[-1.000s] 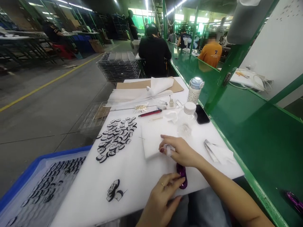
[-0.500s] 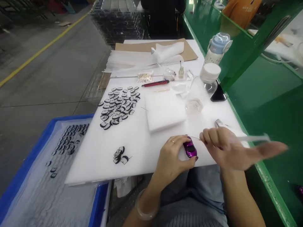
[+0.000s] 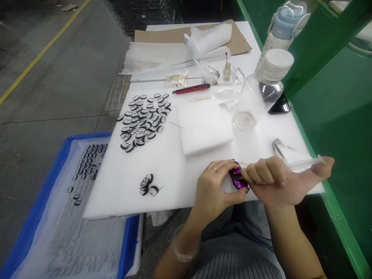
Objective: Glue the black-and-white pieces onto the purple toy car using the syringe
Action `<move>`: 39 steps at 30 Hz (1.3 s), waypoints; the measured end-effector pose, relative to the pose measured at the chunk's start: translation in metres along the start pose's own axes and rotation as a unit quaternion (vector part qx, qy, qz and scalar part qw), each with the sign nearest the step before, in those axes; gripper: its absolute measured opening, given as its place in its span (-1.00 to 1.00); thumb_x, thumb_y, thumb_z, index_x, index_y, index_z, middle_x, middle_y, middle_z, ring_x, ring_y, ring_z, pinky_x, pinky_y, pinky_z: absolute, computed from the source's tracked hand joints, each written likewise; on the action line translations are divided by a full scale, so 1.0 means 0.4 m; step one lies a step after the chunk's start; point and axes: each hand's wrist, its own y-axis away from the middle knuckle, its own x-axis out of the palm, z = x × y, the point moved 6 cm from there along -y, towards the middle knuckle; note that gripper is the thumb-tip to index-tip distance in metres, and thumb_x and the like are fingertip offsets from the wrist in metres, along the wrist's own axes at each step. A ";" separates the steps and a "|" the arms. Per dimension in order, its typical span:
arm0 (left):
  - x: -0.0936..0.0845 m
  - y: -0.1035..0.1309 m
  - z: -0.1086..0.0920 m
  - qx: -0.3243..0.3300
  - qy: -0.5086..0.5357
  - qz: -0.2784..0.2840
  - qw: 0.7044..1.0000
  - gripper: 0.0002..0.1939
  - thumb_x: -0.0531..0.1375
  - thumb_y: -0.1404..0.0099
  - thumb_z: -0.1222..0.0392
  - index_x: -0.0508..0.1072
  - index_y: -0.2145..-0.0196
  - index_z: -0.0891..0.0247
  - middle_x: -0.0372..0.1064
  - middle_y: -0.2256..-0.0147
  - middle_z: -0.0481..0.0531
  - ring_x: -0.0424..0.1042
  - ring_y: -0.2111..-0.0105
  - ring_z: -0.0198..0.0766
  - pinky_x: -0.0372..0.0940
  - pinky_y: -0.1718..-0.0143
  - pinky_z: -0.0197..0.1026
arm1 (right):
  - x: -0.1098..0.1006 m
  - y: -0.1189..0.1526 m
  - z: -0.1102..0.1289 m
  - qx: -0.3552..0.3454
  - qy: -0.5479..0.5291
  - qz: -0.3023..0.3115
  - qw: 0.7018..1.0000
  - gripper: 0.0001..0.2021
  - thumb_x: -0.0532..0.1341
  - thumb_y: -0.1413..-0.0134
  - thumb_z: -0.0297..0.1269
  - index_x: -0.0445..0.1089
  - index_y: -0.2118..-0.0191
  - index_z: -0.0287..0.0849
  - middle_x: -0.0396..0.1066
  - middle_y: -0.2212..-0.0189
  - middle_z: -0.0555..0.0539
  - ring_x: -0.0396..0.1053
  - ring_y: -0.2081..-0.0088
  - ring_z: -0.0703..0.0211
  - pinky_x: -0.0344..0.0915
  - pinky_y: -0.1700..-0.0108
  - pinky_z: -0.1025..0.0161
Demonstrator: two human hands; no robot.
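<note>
Both hands meet at a purple toy car point(image 3: 238, 180), which sits at the near edge of the worktop point(image 3: 174, 186), just in front and a little to the right of a white foam block point(image 3: 205, 128). The left hand point(image 3: 215, 184) grips the car, fingers over its far end and thumb at its near end. The right hand point(image 3: 269, 178) has its fingers curled closed, their tips touching the car; whether they pinch anything cannot be told. A white strip point(image 3: 305, 164) runs along its raised thumb.

Left of the foam block spreads a cluster of small black-and-white pieces point(image 3: 142, 130), and nearer the person than the block, also to its left, lies a smaller heap point(image 3: 146, 185). Just right of the block stands a clear bottle point(image 3: 251, 99) with a white cap, a dark phone point(image 3: 280, 105) behind it. Beyond the block's far edge lie a red cutter point(image 3: 192, 89) and a packet of swabs point(image 3: 177, 80). Well to the block's left, below the worktop, a blue-rimmed tray point(image 3: 59, 164) holds more pieces in rows.
</note>
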 end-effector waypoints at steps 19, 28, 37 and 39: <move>0.000 0.000 -0.002 0.005 -0.005 -0.008 1.000 -0.57 0.37 0.02 0.33 0.50 0.13 0.20 0.52 0.07 0.04 0.46 0.04 -0.08 0.41 0.00 0.02 | 0.002 0.012 0.003 -0.018 0.084 0.015 0.996 -0.33 -0.08 -0.01 0.45 -0.02 0.64 -0.13 -0.22 0.75 0.06 -0.15 0.64 0.26 -0.07 0.47 0.18; 0.004 0.000 -0.005 -0.001 -0.013 -0.033 0.999 -0.53 0.42 0.07 0.32 0.51 0.14 0.21 0.53 0.11 0.02 0.47 0.07 -0.08 0.42 0.04 0.04 | 0.023 0.015 0.026 -0.035 0.148 0.032 0.988 -0.34 0.02 -0.08 0.38 -0.03 0.64 -0.14 -0.14 0.76 0.07 -0.15 0.62 0.25 -0.03 0.45 0.18; 0.011 0.002 -0.004 0.007 -0.027 -0.035 0.999 -0.51 0.47 0.08 0.26 0.50 0.14 0.18 0.52 0.10 0.03 0.46 0.07 -0.04 0.42 0.05 0.09 | 0.017 0.036 0.033 -0.023 0.227 -0.045 0.973 -0.35 0.17 -0.09 0.27 -0.09 0.67 -0.10 -0.17 0.75 0.07 -0.18 0.63 0.24 -0.11 0.49 0.16; 0.012 0.002 -0.005 0.011 -0.032 -0.038 0.999 -0.51 0.47 0.08 0.26 0.50 0.14 0.18 0.53 0.11 0.02 0.46 0.07 -0.04 0.42 0.06 0.09 | 0.022 0.039 0.033 -0.010 0.242 -0.048 0.969 -0.37 0.17 -0.11 0.24 -0.09 0.66 -0.10 -0.15 0.73 0.06 -0.17 0.62 0.24 -0.09 0.48 0.15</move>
